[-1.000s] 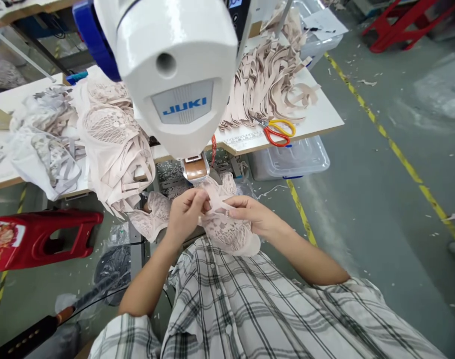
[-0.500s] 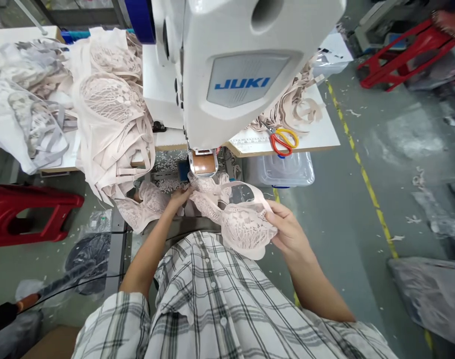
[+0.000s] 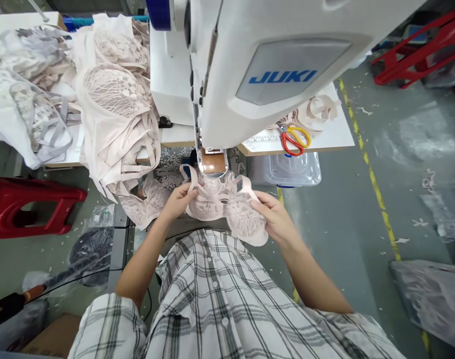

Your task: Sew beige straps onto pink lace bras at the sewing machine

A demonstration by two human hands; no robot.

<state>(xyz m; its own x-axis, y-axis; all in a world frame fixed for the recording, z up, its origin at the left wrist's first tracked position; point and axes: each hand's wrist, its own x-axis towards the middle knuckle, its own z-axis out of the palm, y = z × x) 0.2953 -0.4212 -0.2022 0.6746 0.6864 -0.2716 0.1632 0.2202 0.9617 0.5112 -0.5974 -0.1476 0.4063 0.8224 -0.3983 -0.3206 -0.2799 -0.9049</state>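
Note:
A pale pink lace bra is spread between my two hands, just in front of the sewing machine head. My left hand pinches it at the left cup, near the base of a strap. At the other cup, my right hand grips the top edge where the second strap joins. Both cups hang below my fingers, facing up toward me. Behind the bra, more pale lace lies under the machine's front end, partly hidden. Another lace bra hangs beside my left wrist.
Pale pink bras are heaped left of the machine, beside white and grey ones. Scissors with red and yellow handles lie on the right tabletop by coiled straps. Below sits a clear plastic box. A red stool stands left.
My left hand has come up and now holds the left cup by its strap end. The bra is stretched out more evenly, and my right hand has shifted slightly left and up.

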